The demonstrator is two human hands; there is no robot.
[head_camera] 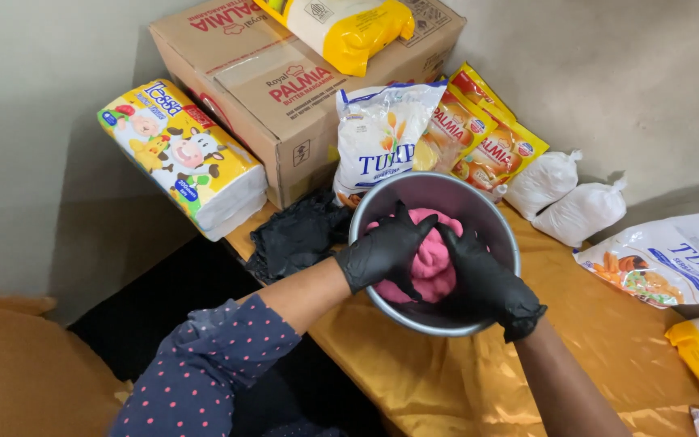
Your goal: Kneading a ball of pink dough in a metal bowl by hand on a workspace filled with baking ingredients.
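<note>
A round metal bowl (495, 222) sits on the yellow-covered table (608, 356). Inside it lies a lump of pink dough (434, 271). Both of my hands wear black gloves and are pressed into the dough. My left hand (386, 251) grips the dough from the left and top. My right hand (483, 275) clasps it from the right side. My left sleeve is dark blue with pink dots.
A cardboard box (285, 89) stands behind the bowl with a yellow bag (349, 28) on top. Flour and margarine packets (378, 137), two white tied bags (564, 198), a tissue pack (184, 158) and a black plastic bag (297, 235) surround the bowl.
</note>
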